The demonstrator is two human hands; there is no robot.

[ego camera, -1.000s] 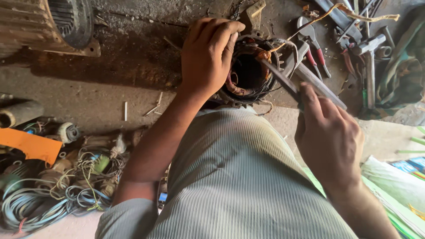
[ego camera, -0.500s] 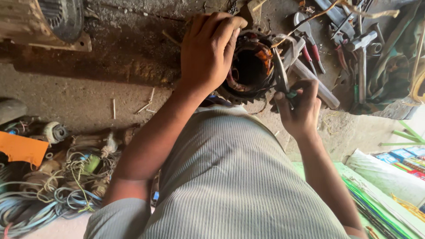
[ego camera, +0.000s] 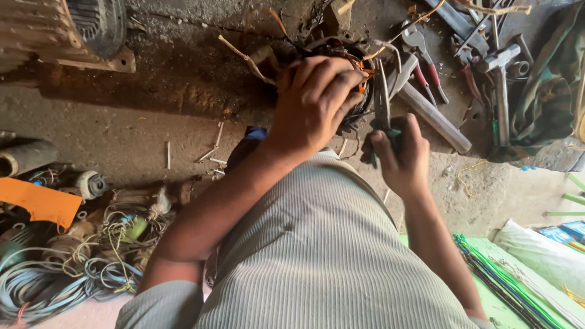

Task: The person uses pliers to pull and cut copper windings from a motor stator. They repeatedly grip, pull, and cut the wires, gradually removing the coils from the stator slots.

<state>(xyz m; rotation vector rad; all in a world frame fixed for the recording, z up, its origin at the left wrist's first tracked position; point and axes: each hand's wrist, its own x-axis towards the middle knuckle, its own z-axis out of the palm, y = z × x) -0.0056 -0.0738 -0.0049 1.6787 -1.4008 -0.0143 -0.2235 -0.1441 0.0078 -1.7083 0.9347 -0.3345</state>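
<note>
Gripping green-handled pliers (ego camera: 382, 103) in your right hand (ego camera: 402, 155), you have raised their tip from half a second ago to the motor stator (ego camera: 359, 91) at upper centre, ready to work its windings. Your left hand (ego camera: 314, 103) clasps the stator.

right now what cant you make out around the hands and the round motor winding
- Round motor winding with copper wires, head view: mostly hidden under the left hand.
- Green-handled pliers: handles buried in the right hand; what the tips touch is too small to tell.
- Grey finned motor housing: cut off by the top-left edge.
</note>
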